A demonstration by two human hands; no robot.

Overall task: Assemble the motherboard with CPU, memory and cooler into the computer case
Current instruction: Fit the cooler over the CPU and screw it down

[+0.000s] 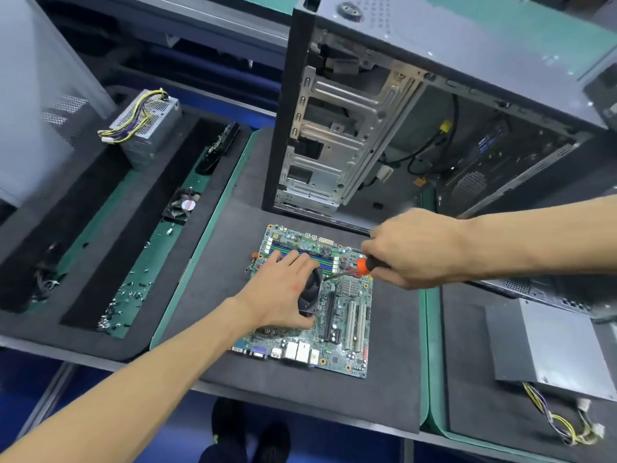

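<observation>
A green motherboard (347, 329) lies flat on the dark mat in front of me. A black fan cooler (312, 290) sits on its middle, and my left hand (283, 292) grips it from the left, thumb near its front edge. Memory slots (320, 259) run behind my fingers. My right hand (414, 248) holds a screwdriver with an orange and black handle (365, 265); its tip points down-left at the cooler's right rear corner. The open computer case (417, 128) stands just behind the board, its side panel off.
A power supply with yellow wires (147, 128) stands at the back left. A small fan (182, 205) and several loose screws (130, 292) lie in the left tray. Another grey power supply (551, 349) with cables lies at the right.
</observation>
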